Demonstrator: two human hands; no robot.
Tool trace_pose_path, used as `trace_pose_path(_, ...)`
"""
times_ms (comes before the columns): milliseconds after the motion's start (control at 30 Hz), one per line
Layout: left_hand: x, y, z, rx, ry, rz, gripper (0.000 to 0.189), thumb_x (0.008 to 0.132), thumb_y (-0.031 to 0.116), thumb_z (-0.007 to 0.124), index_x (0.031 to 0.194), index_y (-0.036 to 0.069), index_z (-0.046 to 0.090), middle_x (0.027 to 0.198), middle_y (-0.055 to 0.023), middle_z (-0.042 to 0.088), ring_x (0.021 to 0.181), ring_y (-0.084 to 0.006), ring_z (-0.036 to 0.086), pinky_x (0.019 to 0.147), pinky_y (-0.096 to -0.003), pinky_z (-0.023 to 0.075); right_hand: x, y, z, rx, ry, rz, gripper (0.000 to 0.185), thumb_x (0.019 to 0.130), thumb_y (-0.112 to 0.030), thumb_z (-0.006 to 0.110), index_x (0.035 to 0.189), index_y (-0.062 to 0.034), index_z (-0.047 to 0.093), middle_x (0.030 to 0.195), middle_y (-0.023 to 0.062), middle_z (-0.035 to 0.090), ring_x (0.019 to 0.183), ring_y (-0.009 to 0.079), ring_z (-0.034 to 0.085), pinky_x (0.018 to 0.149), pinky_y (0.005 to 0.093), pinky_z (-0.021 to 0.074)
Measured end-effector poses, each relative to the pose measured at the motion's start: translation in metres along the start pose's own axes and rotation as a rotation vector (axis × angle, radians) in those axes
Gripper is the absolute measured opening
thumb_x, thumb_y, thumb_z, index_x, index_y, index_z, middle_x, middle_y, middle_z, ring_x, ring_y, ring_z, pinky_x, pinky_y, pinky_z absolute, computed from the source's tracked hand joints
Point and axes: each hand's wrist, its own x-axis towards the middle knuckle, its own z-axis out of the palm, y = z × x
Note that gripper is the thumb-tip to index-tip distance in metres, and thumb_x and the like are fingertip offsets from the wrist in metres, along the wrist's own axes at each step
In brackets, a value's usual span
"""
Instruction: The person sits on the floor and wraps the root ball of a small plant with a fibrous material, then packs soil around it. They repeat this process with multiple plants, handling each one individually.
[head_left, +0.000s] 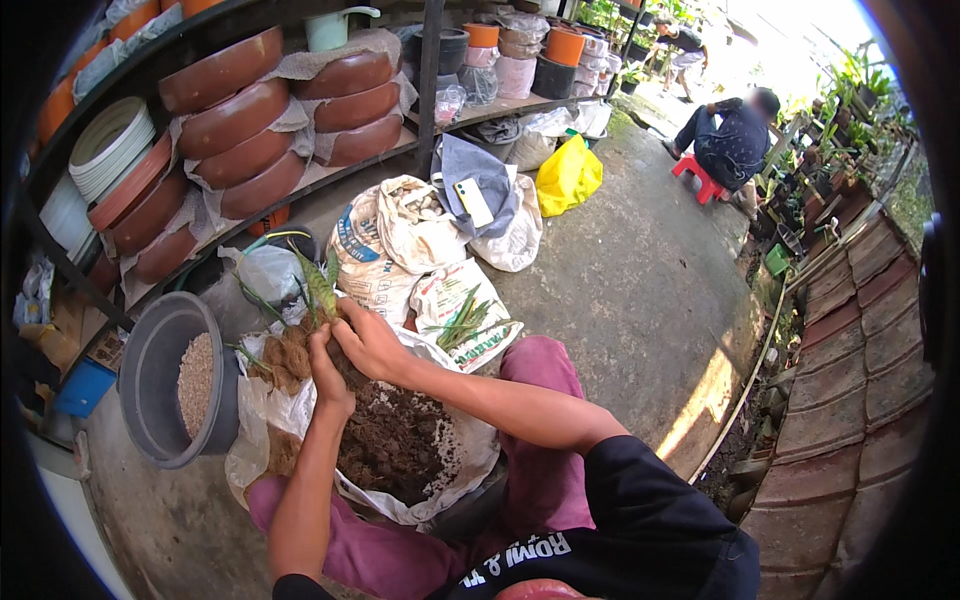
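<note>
A snake plant (321, 283) with upright mottled leaves is held between my two hands over the left part of an open sack. My left hand (328, 367) closes around its dark lower part from the near side. On the right side, my right hand (367, 337) grips the base just under the leaves. What lies between the palms is mostly hidden. Dark, fibrous potting mix (397, 442) with white grains fills the sack below. Brown fibrous root balls (289, 356) of other plants rest at the sack's left edge, touching or close to my fingers.
A grey plastic tub (169, 442) with pale granules stands at the left. Cut leaves (465, 322) lie on a printed sack ahead, near a phone (474, 202) on grey cloth. Shelves hold stacked brown bowls (240, 120). Farther off, a person (731, 139) sits on a red stool (697, 178); another bends behind.
</note>
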Motion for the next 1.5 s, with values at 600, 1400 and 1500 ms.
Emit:
trace_pose_path(600, -0.004, 0.008, 0.009, -0.282, -0.128, -0.129, 0.043, 0.102, 0.048, 0.043, 0.124, 0.014, 0.057, 0.118, -0.0018, 0.061, 0.112, -0.0184, 0.058, 0.096, -0.0364, 0.0461, 0.003, 0.005, 0.019, -0.264, 0.320, -0.123, 0.030, 0.088, -0.017, 0.061, 0.110, 0.0004, 0.049, 0.101, 0.0202, 0.049, 0.097, 0.0340, 0.051, 0.088, 0.0441, 0.0416)
trace_pose_path(1400, 0.003, 0.014, -0.018, -0.248, -0.307, 0.011, 0.056, 0.101, 0.049, 0.042, 0.142, 0.012, 0.046, 0.140, -0.0058, 0.052, 0.127, -0.0209, 0.051, 0.107, -0.0395, 0.0410, -0.014, 0.000, 0.012, -0.479, 0.049, -0.545, 0.064, 0.086, -0.033, 0.061, 0.140, -0.0030, 0.045, 0.154, 0.0163, 0.038, 0.148, 0.0388, 0.025, 0.117, 0.0605, 0.0197)
trace_pose_path(1500, 0.008, 0.014, -0.019, -0.340, -0.318, -0.051, 0.052, 0.100, 0.047, 0.044, 0.140, 0.013, 0.048, 0.136, -0.0047, 0.054, 0.126, -0.0203, 0.052, 0.106, -0.0393, 0.0419, -0.012, 0.004, 0.016, -0.483, 0.109, -0.577, 0.059, 0.085, -0.030, 0.062, 0.135, -0.0026, 0.049, 0.150, 0.0154, 0.044, 0.145, 0.0387, 0.031, 0.115, 0.0584, 0.0232)
